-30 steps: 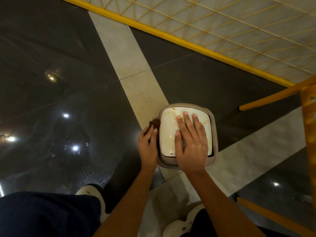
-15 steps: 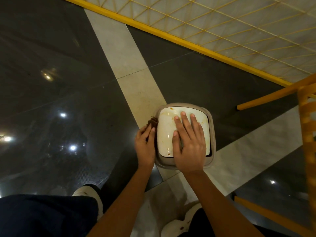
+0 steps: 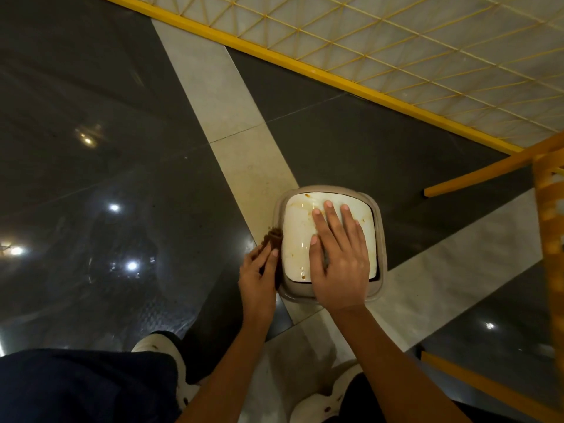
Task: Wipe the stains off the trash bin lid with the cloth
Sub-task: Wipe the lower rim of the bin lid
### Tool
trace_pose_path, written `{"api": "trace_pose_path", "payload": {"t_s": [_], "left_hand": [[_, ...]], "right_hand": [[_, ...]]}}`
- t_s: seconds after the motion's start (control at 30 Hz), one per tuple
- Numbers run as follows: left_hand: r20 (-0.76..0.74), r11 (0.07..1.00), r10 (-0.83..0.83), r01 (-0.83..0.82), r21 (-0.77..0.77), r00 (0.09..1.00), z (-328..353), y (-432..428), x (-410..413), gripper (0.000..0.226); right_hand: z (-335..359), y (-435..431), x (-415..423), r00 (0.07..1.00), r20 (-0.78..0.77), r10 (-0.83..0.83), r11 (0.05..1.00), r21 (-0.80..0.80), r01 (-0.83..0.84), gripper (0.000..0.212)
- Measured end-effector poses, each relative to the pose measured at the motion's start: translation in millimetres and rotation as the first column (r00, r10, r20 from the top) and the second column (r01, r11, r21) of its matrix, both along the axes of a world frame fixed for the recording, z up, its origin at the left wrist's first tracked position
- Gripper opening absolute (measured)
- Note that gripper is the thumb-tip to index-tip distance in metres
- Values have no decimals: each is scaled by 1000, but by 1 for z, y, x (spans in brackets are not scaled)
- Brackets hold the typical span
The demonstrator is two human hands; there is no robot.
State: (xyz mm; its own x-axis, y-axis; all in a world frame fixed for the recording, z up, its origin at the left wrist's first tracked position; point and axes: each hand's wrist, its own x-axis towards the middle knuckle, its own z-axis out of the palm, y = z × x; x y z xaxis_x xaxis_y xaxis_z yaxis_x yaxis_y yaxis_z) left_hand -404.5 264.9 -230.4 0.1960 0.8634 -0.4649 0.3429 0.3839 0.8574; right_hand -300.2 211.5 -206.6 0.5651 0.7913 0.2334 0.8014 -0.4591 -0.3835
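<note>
There are 2 hands [image 3: 258,277] [image 3: 340,264], 1 cloth [image 3: 273,239], 1 lid [image 3: 297,230], 2 shoes [image 3: 158,346] [image 3: 323,403].

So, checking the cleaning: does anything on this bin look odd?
The white trash bin lid carries orange-brown stains along its far and near edges. The left hand holds the brown cloth beside the lid's left edge, not on it; the right hand lies flat on top.

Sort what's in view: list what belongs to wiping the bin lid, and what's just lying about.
For the job: trash bin lid, stains on it, brown cloth, left hand gripping the cloth at the lid's left edge, right hand flat on the lid.
Lying about: yellow lattice panel, yellow wooden bar, white shoes, tiled floor.
</note>
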Motion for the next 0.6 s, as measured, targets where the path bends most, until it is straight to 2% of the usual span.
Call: {"api": "trace_pose_path", "payload": {"t_s": [0.13,0.23,0.37,0.6], "left_hand": [[18,984,147,-144,-104,989,7,-3,-20,32],[109,960,239,-218,-179,965,24,-3,-15,44],[90,972,174,-156,-178,981,34,-17,2,26],[87,990,128,-122,-67,988,17,6,23,31]], "right_hand": [[2,0,-1,1000,-11,2,1000,2,-2,46],[1,0,-1,1000,-2,-2,1000,13,2,45],[1,0,-1,1000,-4,-6,999,31,6,45],[-1,0,-1,1000,6,1,1000,24,-1,44]]}}
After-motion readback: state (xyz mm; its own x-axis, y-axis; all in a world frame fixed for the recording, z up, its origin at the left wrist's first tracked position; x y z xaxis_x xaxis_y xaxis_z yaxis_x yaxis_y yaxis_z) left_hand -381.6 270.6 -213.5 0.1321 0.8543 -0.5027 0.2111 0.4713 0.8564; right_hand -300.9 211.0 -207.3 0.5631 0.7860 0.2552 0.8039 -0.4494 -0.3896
